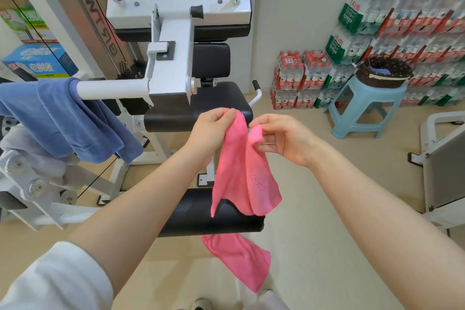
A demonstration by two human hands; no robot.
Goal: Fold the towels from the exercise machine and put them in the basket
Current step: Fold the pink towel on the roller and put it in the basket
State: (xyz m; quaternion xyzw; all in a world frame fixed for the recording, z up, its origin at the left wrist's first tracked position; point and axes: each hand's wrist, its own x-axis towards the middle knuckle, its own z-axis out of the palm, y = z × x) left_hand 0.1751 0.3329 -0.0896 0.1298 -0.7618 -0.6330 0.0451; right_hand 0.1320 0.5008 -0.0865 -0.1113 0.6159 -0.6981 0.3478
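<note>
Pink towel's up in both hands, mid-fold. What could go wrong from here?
1. Both the left hand and right hand pinch only the top of the pink towel; a slip would likely drop it to the floor.
2. A second pink towel hangs below the black pad and could be overlooked.
3. The basket on the stool is off right, probably needing steps.

A blue towel (63, 118) drapes over the exercise machine's white bar (110, 88); the basket (383, 73) sits on a stool (364, 111).
</note>
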